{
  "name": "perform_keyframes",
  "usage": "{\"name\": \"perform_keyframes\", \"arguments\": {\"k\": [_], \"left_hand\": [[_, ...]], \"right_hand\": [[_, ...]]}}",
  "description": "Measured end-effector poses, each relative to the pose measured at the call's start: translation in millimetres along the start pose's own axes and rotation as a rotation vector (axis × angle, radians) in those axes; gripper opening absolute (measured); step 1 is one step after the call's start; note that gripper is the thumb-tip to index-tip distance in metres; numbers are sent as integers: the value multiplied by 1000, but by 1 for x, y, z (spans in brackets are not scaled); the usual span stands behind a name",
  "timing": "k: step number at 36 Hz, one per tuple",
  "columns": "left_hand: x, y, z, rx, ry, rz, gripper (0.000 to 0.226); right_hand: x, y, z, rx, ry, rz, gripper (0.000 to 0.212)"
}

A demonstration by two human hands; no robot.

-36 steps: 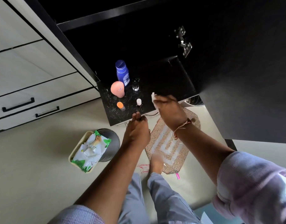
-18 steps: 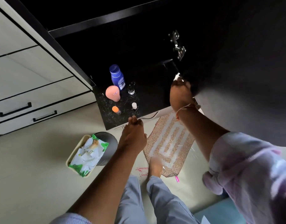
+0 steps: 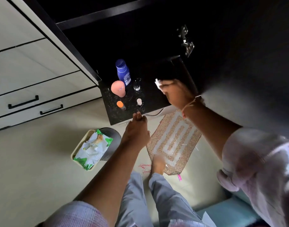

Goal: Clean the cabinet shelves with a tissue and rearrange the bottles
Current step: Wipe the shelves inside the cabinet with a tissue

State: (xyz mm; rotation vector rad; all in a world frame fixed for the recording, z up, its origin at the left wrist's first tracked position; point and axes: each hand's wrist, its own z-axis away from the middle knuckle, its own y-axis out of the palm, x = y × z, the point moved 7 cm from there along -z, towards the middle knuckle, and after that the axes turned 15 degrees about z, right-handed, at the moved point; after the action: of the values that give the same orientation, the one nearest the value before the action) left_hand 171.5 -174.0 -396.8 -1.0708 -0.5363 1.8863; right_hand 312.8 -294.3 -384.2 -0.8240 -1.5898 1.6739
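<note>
Tissue showed as a small white scrap poking out past the fingertips of my right hand, which was curled around it and pressed toward the dark shelf on its bare right half. The hand was blurred, so I judged a wiping stroke was under way, though I could not tell how much of the wad touched the surface. The tissue looked soft and limp; I reckoned it needed bunching under flat fingers, or it would crumple or tear on the speckled top.

My left hand rested at the shelf's front edge, fingers drawn together on the lip and holding nothing, steadying me as far as I could tell.

The bottles stood clustered on the left half: a tall blue bottle at the back, a peach bottle just beside it, a small dark jar to their right, then an orange-capped bottle and a pale-capped bottle nearer the front. All looked light and easily tipped; the small ones I would have pinched low on the body, the blue one around its middle. The glass-looking jar seemed the fragile one.

On the floor below sat a wipes pack on a tray.
</note>
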Motion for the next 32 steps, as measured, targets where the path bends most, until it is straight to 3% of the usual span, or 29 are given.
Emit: {"name": "perform_keyframes", "arguments": {"k": [5,10,14,19,25,28,32], "left_hand": [[2,2,1,48,-17,23,69],[3,-2,13,-46,8,65,63],[4,-17,33,-240,4,171,47],[16,-29,50,-358,-35,292,35],[26,-47,59,-496,-117,401,25],[32,-53,58,-556,-157,508,20],[40,-63,58,-630,-238,587,15]], "right_hand": [[-3,8,42,156,127,146,30],[-19,-11,39,78,341,112,29],[-7,-17,17,54,310,-77,26],[17,0,5,213,135,-87,37],[17,-7,13,191,64,-154,40],[9,-20,20,63,97,-173,36],[-4,-34,30,-12,278,-263,28]]}}
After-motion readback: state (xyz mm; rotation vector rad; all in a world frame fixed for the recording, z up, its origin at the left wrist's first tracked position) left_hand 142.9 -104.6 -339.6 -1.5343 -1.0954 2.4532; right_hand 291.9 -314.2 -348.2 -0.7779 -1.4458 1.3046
